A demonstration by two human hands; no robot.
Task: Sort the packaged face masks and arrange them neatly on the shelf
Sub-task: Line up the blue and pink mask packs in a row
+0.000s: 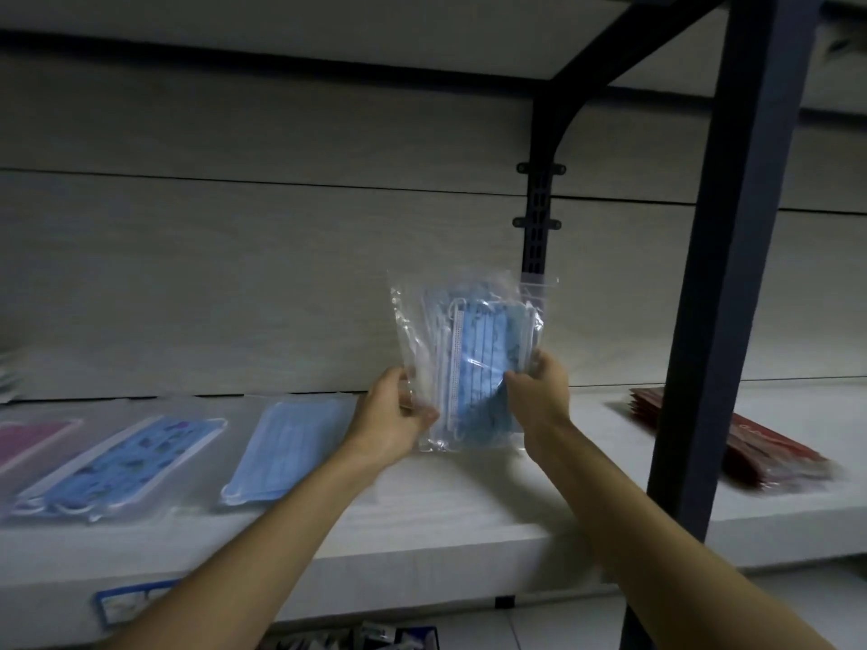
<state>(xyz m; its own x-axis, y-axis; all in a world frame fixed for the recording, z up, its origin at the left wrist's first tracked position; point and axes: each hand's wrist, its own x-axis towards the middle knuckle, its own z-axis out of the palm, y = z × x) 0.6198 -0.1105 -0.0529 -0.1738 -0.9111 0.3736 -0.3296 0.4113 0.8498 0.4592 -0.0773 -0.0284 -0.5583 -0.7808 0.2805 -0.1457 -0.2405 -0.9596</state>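
Observation:
I hold a clear plastic pack of blue face masks [474,358] upright above the white shelf [445,509]. My left hand [396,415] grips its lower left edge, thumb on the front. My right hand [537,391] pinches its lower right edge. Flat on the shelf to the left lie a plain light-blue mask pack [286,448], a blue patterned mask pack [126,466] and a pink mask pack [28,443] at the frame's edge.
A dark metal upright [718,283] stands close on the right, with a slotted bracket post [538,218] behind the held pack. Dark red packs [760,448] are stacked beyond the upright. A blue label [126,602] is fixed to the shelf front. Goods show below.

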